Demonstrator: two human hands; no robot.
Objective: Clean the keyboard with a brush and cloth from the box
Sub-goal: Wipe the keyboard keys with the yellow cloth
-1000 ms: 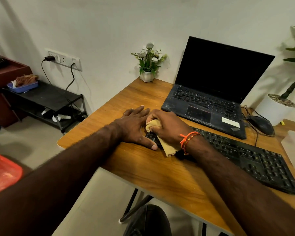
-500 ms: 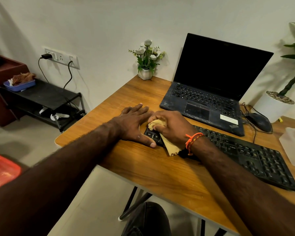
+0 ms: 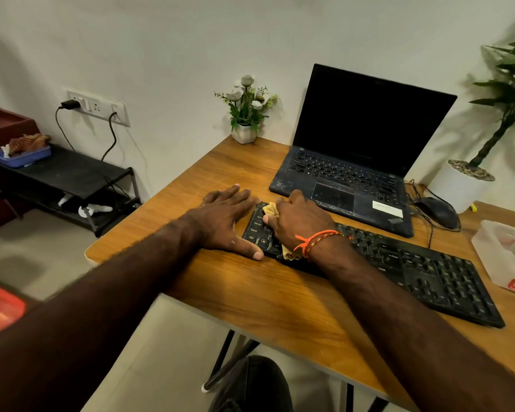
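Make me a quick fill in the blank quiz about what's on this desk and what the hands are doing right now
1. The right hand presses a yellow ____ onto the keyboard.
2. The left hand lies flat at the keyboard's ____ end.
3. Behind the keyboard stands an open ____ with a dark screen.
4. The mouse lies beside a white ____ holding a plant.

Missing words: cloth; left; laptop; pot

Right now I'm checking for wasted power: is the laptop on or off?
Apparently off or asleep: the laptop stands lid-open, but its screen is entirely black and unlit.
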